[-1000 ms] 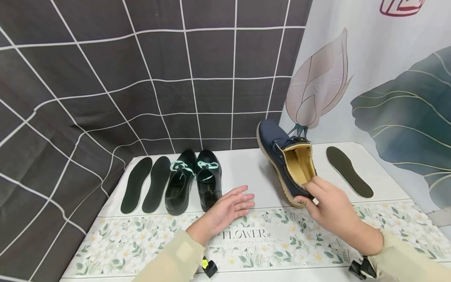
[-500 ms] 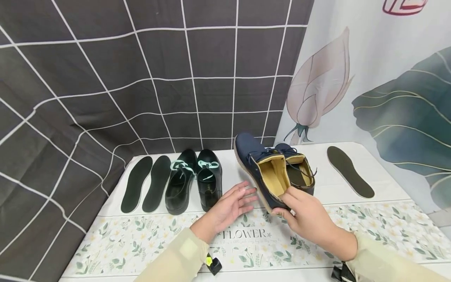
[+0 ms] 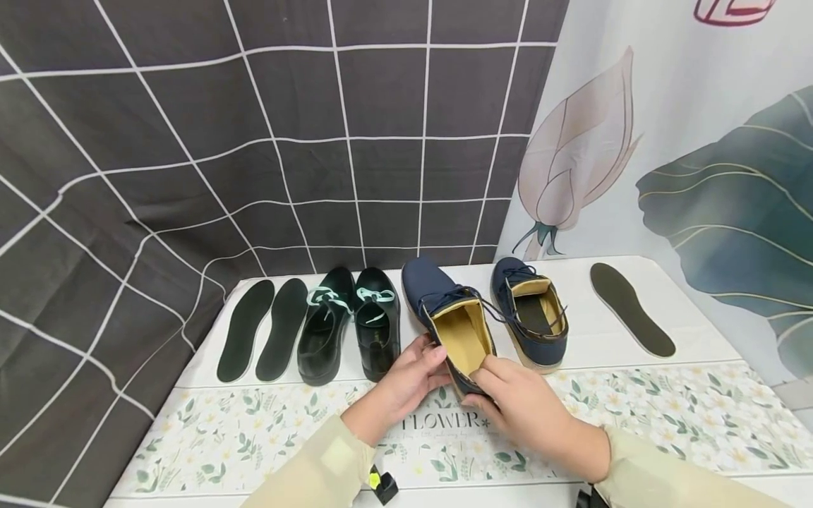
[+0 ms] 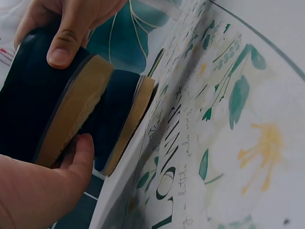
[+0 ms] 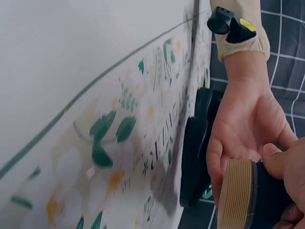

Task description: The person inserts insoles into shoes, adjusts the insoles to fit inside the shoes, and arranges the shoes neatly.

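A navy lace-up shoe [image 3: 424, 282] with a tan lining and sole is tilted in both hands, toe toward the back wall. My right hand [image 3: 530, 409] grips its heel, thumb outside and fingers inside the opening. My left hand [image 3: 406, 381] holds its left side, with fingers reaching under the tan sole [image 4: 71, 114]. No dark insole shows inside this shoe. The matching navy shoe [image 3: 546, 349] stands to the right, a dark insole [image 3: 532, 315] inside it. A loose dark insole [image 3: 629, 308] lies farther right.
Left of the hands stands a pair of black shoes [image 3: 320, 353] with mint laces. Two dark insoles [image 3: 244, 331] lie beside them at the left. A flower-printed cloth [image 3: 254, 437] covers the table front. A dark grid-patterned curtain [image 3: 381, 169] rises behind.
The right hand has carried the navy shoe leftward and lower, away from in front of its mate, which now shows fully. The left hand, earlier apart from the shoe, now holds its side.
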`<state>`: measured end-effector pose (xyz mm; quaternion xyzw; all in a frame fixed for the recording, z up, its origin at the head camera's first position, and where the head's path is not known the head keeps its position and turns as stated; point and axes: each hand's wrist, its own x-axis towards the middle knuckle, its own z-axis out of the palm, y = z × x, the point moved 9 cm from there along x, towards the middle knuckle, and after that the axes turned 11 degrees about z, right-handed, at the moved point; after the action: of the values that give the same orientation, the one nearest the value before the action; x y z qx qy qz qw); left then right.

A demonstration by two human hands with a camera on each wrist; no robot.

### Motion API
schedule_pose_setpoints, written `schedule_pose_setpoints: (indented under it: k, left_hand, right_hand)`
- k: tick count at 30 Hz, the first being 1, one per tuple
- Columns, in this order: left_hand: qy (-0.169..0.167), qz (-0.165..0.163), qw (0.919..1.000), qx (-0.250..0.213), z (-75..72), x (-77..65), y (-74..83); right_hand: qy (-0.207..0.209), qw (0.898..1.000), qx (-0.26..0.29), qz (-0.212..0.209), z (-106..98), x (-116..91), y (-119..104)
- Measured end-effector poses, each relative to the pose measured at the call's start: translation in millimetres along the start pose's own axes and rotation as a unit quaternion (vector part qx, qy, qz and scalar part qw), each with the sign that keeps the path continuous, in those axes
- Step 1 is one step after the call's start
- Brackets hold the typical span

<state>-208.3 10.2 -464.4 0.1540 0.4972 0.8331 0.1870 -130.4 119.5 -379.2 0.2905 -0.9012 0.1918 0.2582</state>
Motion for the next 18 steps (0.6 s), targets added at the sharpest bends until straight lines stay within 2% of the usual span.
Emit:
schedule_pose_setpoints:
  k: [6,13,18]
  left_hand:
    - [0.018,0.012,0.9997,0.014,-5.7,-4.9,3.6]
    - [0.03,-0.014,0.9991,0.026,-14.1,-9.1,-2.2]
    - [0.044,-0.021,0.9983,0.031,-21.8,-8.0,-7.8]
  right_hand:
    - [-0.008,1.0,-0.001,-0.001,5.9,1.7,-10.3]
    - [-0.039,0.999,0.031,-0.007,11.4,1.2,-13.3]
    - [-0.053,0.998,0.024,-0.002,12.8,2.2,-3.5]
